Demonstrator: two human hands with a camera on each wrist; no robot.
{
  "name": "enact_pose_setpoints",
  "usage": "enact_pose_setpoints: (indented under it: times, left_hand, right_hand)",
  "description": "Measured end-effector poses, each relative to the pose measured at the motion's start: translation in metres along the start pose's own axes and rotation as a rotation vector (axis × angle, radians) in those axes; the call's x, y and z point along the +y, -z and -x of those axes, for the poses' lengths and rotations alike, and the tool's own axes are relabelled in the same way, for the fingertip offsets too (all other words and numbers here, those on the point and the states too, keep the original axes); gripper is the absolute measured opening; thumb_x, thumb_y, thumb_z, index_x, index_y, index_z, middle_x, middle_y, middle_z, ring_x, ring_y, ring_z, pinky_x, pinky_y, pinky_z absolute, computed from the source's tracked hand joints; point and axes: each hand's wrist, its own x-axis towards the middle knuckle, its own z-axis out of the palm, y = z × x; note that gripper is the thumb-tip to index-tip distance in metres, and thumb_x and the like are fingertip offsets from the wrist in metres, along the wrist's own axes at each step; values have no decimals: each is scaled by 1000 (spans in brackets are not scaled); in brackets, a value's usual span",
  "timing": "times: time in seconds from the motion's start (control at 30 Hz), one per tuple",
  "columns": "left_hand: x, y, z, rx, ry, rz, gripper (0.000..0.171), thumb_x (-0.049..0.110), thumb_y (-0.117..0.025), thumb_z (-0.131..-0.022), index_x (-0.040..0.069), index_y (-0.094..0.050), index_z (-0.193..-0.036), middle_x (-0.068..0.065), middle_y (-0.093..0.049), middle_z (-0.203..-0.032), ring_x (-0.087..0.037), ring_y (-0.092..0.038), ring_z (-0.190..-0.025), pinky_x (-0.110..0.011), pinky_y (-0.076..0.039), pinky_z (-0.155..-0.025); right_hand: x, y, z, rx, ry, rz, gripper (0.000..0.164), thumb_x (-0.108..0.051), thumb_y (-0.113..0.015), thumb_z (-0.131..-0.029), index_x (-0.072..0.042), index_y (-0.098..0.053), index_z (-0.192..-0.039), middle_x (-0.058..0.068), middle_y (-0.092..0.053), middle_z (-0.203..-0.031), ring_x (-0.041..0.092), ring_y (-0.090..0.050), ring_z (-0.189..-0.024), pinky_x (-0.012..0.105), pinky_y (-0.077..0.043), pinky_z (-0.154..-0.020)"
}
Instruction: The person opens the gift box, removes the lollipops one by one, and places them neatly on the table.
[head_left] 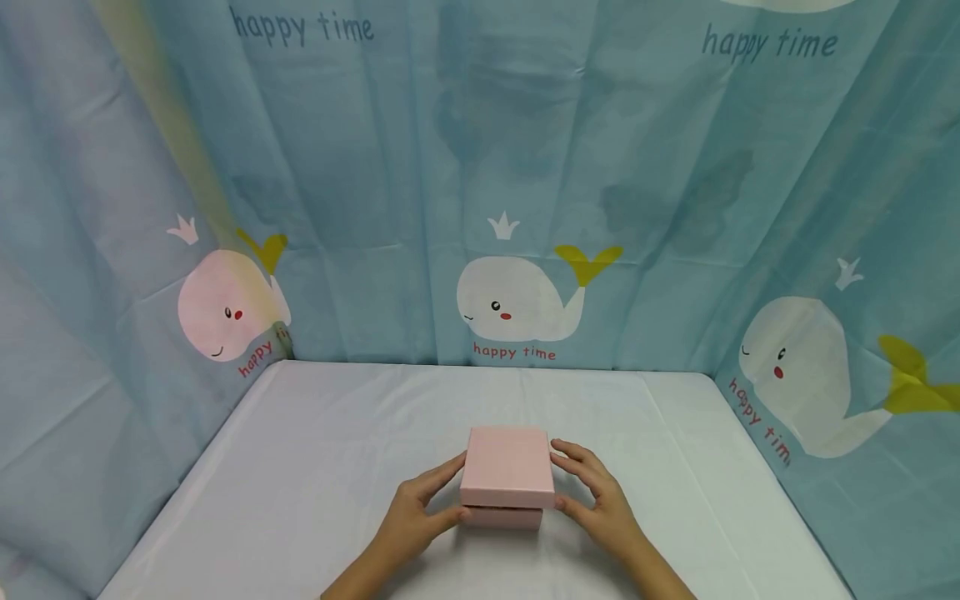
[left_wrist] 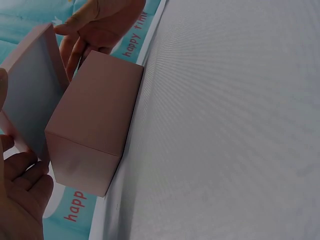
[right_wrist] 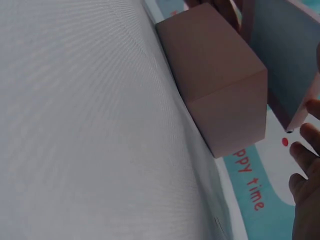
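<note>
The left hand [head_left: 411, 518] and right hand [head_left: 604, 502] pinched the raised pink lid [head_left: 507, 463] above its box base [head_left: 504, 519]; level, even handling seemed best.

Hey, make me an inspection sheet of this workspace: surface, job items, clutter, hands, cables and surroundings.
Surface: white, lightly creased cloth.
Job's things: pink square cardboard-looking lid, front edge raised above the matching pink boxy base, which stands on the cloth; rear contact unclear.
Clutter: nothing seen.
Left hand: holds the lid's left side.
Right hand: holds the lid's right side.
Cables: nothing seen.
Surroundings: light-blue fabric curtain with folds, printed with pale whales and "happy time" lettering.
</note>
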Motion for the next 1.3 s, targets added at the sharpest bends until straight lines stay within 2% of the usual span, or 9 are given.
enact_pose_setpoints:
  times: [0.1,0.27,0.4,0.57,0.73,0.97,1.17,1.3]
  left_hand:
    - [-1,0,1,4,-36,-26,72,10,-82,-86,15,-52,-151,-3,-54,-153,-23,-52,-140,-24,-45,-114]
    - [-2,-1,0,28,-108,-51,69,12,-82,-86,9,-54,-149,-9,-57,-149,-25,-57,-135,-24,-47,-112]
    - [-3,-1,0,39,-130,-37,70,7,-83,-83,8,-55,-147,-11,-58,-148,-25,-58,-135,-23,-46,-113]
    - [-7,-1,1,70,-148,-30,56,7,-78,-88,6,-61,-142,-15,-61,-144,-22,-59,-134,-20,-46,-112]
    - [-4,1,-2,112,-119,-18,47,10,-76,-91,8,-66,-137,-14,-65,-139,-18,-61,-131,-19,-48,-110]
    - [3,-1,-8,153,-52,77,39,7,-71,-95,9,-69,-133,-6,-67,-137,-16,-61,-130,-22,-51,-108]
    - [8,-5,-12,193,-81,30,36,8,-70,-96,9,-70,-132,-9,-66,-139,-20,-61,-131,-19,-50,-109]
    - [13,-7,-16,204,-76,37,34,8,-69,-97,9,-71,-131,-12,-66,-138,-21,-61,-131,-20,-49,-109]
  right_hand:
    - [-3,0,-2,18,14,-20,63,2,-82,-81,-1,-60,-140,26,-51,-148,35,-45,-143,19,-35,-121]
    - [-4,0,-6,50,65,-52,58,5,-80,-82,4,-61,-136,30,-53,-145,40,-43,-144,31,-24,-129]
    - [-3,-1,-8,71,67,-60,55,6,-79,-82,3,-62,-135,29,-55,-143,40,-45,-143,33,-24,-129]
    - [-8,-2,-9,93,52,-54,50,10,-76,-84,2,-64,-132,30,-57,-140,39,-48,-141,33,-26,-128]
    - [-15,-3,-11,130,23,-41,45,12,-73,-87,-1,-67,-129,27,-60,-139,37,-51,-139,35,-27,-127]
    - [-22,-6,-14,193,-5,-2,43,12,-74,-86,-5,-70,-125,21,-65,-136,30,-56,-136,36,-30,-126]
    - [-25,-7,-20,248,-5,18,40,12,-75,-85,-6,-72,-121,18,-70,-128,35,-63,-126,38,-34,-124]
    - [-25,-6,-24,303,-18,22,38,13,-75,-84,-6,-75,-116,17,-73,-122,34,-66,-121,39,-37,-122]
